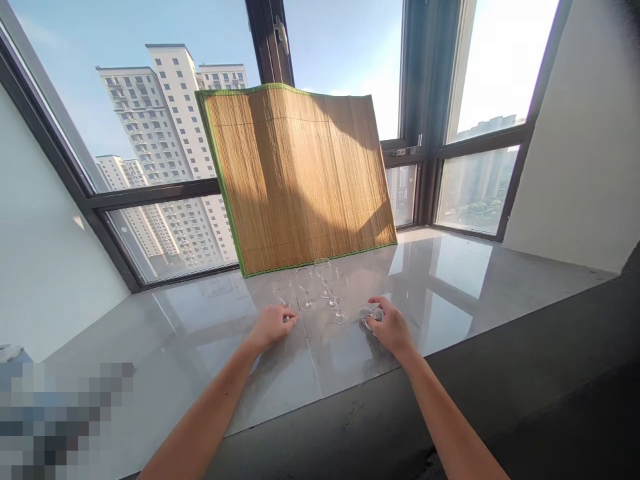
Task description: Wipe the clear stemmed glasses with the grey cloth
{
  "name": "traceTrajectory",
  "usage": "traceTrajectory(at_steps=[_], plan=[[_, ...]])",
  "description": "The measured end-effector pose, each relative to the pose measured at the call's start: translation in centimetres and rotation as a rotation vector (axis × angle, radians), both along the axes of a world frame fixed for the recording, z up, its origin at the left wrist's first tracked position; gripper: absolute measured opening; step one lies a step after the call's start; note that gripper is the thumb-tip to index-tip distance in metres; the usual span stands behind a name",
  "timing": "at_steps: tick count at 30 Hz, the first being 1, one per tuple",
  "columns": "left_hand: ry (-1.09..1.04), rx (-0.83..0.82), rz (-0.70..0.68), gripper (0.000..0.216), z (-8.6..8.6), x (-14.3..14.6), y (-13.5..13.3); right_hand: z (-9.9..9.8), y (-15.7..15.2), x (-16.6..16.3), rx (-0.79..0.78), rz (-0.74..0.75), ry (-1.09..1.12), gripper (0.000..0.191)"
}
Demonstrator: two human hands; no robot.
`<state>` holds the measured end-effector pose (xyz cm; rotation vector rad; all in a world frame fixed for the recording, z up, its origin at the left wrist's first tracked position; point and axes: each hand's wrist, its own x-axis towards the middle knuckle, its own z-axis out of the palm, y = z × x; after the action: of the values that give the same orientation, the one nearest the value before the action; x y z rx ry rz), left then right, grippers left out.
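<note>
My left hand (273, 327) is closed at the foot of a small clear stemmed glass (283, 291); its bowl shows upright above my fingers, which cover the lower stem. Bunched in my closed right hand (394, 328) is a crumpled whitish tissue (371, 316), low over the glossy grey ledge (285, 393). Between the hands several more clear stemmed glasses stand upright in a loose group, among them a front glass (339, 293) nearest my right hand and another glass (304, 287) beside the one at my left hand.
A bamboo mat (305, 180) with green edging leans against the window behind the glasses. Dark window frames (425, 120) enclose the ledge, with white walls at both sides. The ledge's front edge drops to a dark face (490, 353). Something blurred out lies at lower left.
</note>
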<state>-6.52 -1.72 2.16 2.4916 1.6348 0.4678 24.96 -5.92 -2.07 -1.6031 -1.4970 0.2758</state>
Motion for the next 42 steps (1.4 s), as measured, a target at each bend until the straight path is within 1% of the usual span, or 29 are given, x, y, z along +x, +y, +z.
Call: traceTrajectory(at_steps=[3,5,8,10,11,12,13,15,17,18,20,22,27,29,30,34,36,39,42], plan=[[0.036,-0.01,0.228,0.033,-0.5,-1.7,1.5,-0.1,0.1,0.1,-0.009,0.002,-0.011,0.037],[0.048,0.015,0.328,0.036,-1.0,-2.5,1.9,-0.2,0.1,0.1,-0.007,0.004,-0.014,0.037],[0.028,0.036,0.46,0.042,-1.3,-2.7,1.4,-0.4,0.3,0.1,0.007,0.015,-0.007,0.037],[-0.003,0.062,0.506,0.038,-1.3,-2.0,0.6,-0.5,0.4,0.1,0.016,0.015,0.006,0.037],[-0.023,0.082,0.49,0.034,-1.3,-1.4,0.2,-0.5,0.5,0.1,0.018,0.015,0.009,0.037],[-0.046,0.109,0.445,0.031,-1.3,-0.6,-0.1,-0.6,0.5,0.1,0.017,0.013,0.008,0.036],[-0.072,0.133,0.367,0.031,-1.3,0.2,-0.3,-0.6,0.6,0.0,0.015,0.01,0.003,0.036],[-0.101,0.159,0.156,0.033,-1.6,1.9,-0.5,-0.6,0.6,0.0,0.01,0.002,-0.014,0.036],[-0.077,0.135,-0.023,0.044,-2.0,3.1,-0.3,-0.5,0.6,0.0,0.005,-0.003,-0.032,0.036],[-0.051,0.106,-0.078,0.051,-2.2,3.4,-0.1,-0.5,0.5,0.0,0.001,-0.005,-0.038,0.036],[0.002,0.033,-0.131,0.059,-2.3,3.6,0.2,-0.4,0.4,0.0,-0.006,-0.002,-0.047,0.035],[0.026,0.003,-0.146,0.056,-2.1,3.4,0.4,-0.3,0.3,0.0,-0.006,0.0,-0.049,0.035],[0.04,0.048,-0.121,0.049,-1.0,2.6,-0.9,-0.4,0.4,-0.1,0.004,-0.002,-0.047,0.037],[0.035,0.052,-0.077,0.046,-0.8,2.4,-1.7,-0.5,0.5,-0.1,0.011,-0.002,-0.047,0.037],[0.04,0.057,-0.023,0.045,-0.8,2.3,-2.0,-0.5,0.5,-0.1,0.015,-0.001,-0.048,0.037],[0.113,0.075,0.319,0.04,-1.3,1.3,-2.2,-0.5,0.6,-0.1,0.014,0.008,-0.062,0.035],[0.123,0.065,0.421,0.038,-1.5,0.6,-1.9,-0.3,0.5,-0.1,0.005,-0.001,-0.065,0.035],[0.151,0.082,0.467,0.034,-1.2,0.0,-1.7,-0.1,0.4,-0.1,-0.011,-0.011,-0.079,0.035],[0.223,0.131,0.467,0.032,-0.2,0.2,-2.2,0.0,0.1,-0.6,-0.023,-0.029,-0.109,0.034]])
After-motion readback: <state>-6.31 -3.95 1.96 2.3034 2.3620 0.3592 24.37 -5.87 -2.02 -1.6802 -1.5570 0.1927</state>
